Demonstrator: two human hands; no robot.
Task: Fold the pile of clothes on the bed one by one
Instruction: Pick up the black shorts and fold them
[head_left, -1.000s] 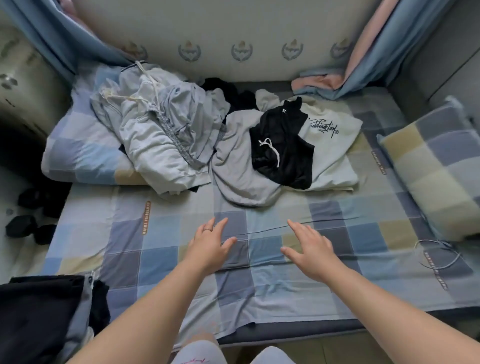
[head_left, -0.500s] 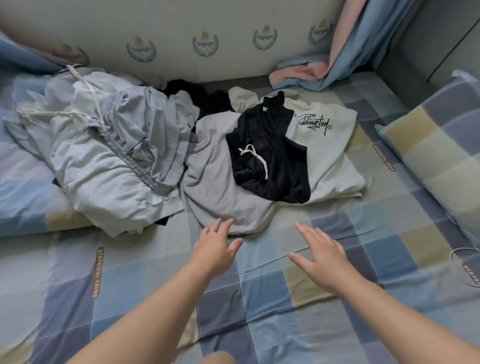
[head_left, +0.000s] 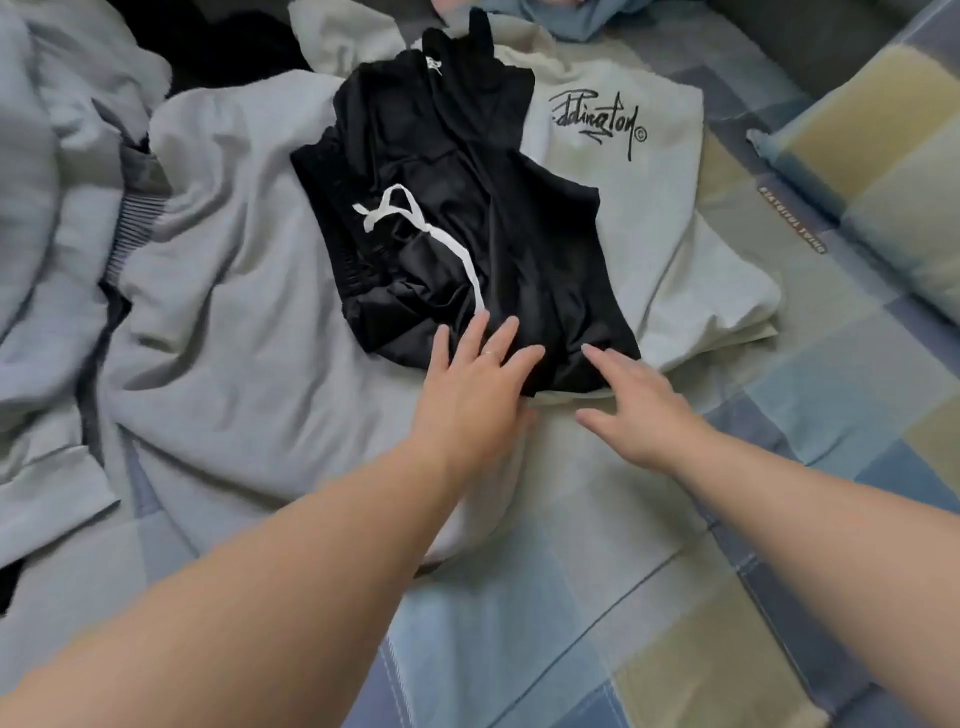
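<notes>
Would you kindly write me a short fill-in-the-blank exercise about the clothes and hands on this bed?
1. The drawstring on the dark garment is ____ in colour.
2. The left hand, its fingers laid on the dark garment's near edge, wears a ____ on one finger.
3. The cream shirt under the dark garment bears handwritten lettering printed in ____.

Missing words: white; ring; black.

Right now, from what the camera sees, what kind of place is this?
Most likely a bedroom. A checked bed sheet is spread out, a matching checked pillow lies at the right, and loose clothes, such as a black garment and a pale printed shirt, lie piled on it.
</notes>
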